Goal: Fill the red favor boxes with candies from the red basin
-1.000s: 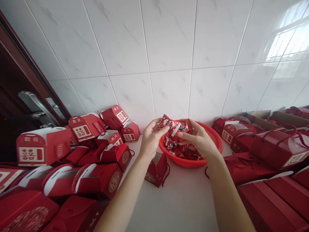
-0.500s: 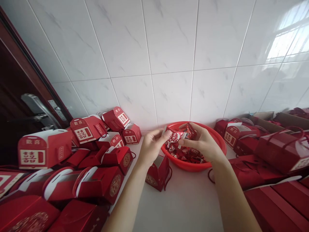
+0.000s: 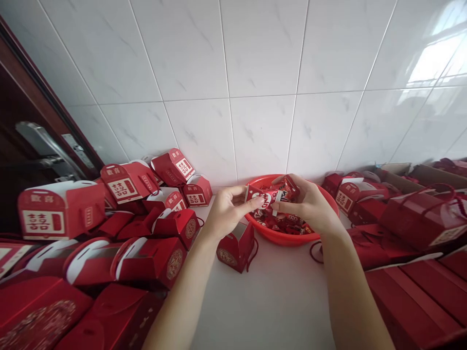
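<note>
My left hand (image 3: 226,209) pinches a red candy packet (image 3: 260,196) with white lettering, over the left part of a red plastic basket (image 3: 280,238). Facing it, my right hand (image 3: 310,206) is closed around red wrapped candies (image 3: 288,189), which touch the packet. Below both hands, more wrapped candies (image 3: 279,222) lie in the basket. An open red gift box (image 3: 237,245) with a cord handle stands on the white table (image 3: 270,301), just below my left hand.
Many red gift boxes (image 3: 146,262) crowd the left side, near a dark door with a metal handle (image 3: 51,148). More red boxes and bags (image 3: 419,214) fill the right. A tiled wall (image 3: 262,58) rises behind the basket.
The view has tilted slightly, so the boxes and basket appear higher. Both hands remain over the basket; the packet in my left hand has turned a little, and the candies in my right hand show more.
</note>
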Tool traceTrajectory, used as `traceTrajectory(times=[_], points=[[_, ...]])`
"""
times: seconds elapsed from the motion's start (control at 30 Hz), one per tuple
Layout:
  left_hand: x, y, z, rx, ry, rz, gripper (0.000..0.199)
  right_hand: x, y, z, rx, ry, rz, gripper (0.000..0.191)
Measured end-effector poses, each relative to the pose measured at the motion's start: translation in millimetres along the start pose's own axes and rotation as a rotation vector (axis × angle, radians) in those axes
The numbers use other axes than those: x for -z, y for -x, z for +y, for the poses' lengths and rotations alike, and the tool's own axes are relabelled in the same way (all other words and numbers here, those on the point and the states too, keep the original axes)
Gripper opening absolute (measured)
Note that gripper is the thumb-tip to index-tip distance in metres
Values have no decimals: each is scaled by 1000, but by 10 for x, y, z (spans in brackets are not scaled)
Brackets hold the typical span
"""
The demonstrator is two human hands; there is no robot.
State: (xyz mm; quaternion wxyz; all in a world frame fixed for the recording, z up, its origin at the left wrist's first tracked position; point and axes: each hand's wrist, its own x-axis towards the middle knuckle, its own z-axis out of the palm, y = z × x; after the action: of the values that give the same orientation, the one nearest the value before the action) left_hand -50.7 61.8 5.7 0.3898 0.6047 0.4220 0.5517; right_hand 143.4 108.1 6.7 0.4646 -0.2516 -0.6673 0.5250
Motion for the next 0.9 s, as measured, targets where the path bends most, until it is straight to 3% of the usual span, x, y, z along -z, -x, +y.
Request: traceTrajectory(times=[0.53,0.9], points=[[-133,-56,-76,-69,156,139,32,1,2,-40,39,-88,62,48],[-110,-42,-74,-77,136,62,29,32,32,-72,71,-88,101,45]])
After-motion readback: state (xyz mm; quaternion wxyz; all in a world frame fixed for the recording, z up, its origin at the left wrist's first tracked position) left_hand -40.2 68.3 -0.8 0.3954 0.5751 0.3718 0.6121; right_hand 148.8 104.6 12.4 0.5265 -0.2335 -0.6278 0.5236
